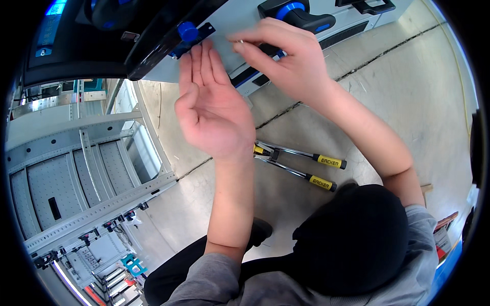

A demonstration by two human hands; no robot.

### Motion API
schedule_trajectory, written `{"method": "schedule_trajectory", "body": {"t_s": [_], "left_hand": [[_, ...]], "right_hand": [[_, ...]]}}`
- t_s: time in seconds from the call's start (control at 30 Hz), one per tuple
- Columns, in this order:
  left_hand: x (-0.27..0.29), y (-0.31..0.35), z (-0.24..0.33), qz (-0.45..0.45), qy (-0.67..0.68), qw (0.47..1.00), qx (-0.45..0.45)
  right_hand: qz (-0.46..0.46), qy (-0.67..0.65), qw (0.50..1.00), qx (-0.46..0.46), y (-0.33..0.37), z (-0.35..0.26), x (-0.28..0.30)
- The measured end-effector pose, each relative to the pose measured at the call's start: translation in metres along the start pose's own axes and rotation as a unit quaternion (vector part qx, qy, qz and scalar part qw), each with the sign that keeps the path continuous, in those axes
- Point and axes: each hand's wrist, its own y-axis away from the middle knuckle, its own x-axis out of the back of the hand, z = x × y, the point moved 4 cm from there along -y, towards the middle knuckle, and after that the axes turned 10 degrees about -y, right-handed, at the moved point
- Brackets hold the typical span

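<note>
My left hand [212, 109] is held flat, palm toward me and fingers up, its fingertips against the light grey panel [229, 25] just below a blue knob [188, 31] on a dark bracket. My right hand [286, 58] has its fingers pinched on a small metal piece [240, 45], pressed to the same panel beside a black and blue handle [298, 15]. The piece is too small to identify.
A long-handled tool [301, 163] with metal arms and yellow-and-black grips lies on the concrete floor below my hands. A grey perforated metal cabinet frame [76, 173] stands at the left. My dark trousers and grey sleeves fill the lower edge.
</note>
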Motion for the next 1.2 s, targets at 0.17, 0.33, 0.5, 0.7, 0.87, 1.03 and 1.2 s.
{"method": "schedule_trajectory", "body": {"t_s": [0.17,0.33,0.5,0.7,0.87,1.03,1.2], "left_hand": [[-0.002,0.000,0.003,-0.010,0.047,0.999,0.014],[0.000,-0.001,0.001,-0.012,0.091,0.995,0.030],[0.003,-0.003,0.003,-0.012,0.092,0.995,0.028],[0.003,-0.001,0.004,-0.003,0.119,0.992,0.043],[0.015,0.006,0.003,0.007,0.052,0.996,0.072],[0.090,0.055,-0.042,-0.001,-0.203,0.967,0.152],[0.185,0.149,-0.087,0.038,-0.477,0.835,0.273]], "right_hand": [[0.064,-0.043,0.997,0.012,-0.006,0.020,-0.020],[0.061,0.017,0.992,0.110,-0.014,0.018,-0.020],[0.050,-0.015,0.996,0.070,-0.018,0.014,-0.022],[0.073,0.036,0.981,0.178,-0.021,0.011,-0.025],[0.074,0.073,0.971,0.216,-0.027,0.002,-0.024],[0.068,0.155,0.970,0.176,-0.028,0.003,-0.030],[0.103,0.134,0.976,0.137,-0.018,0.005,-0.028]]}}
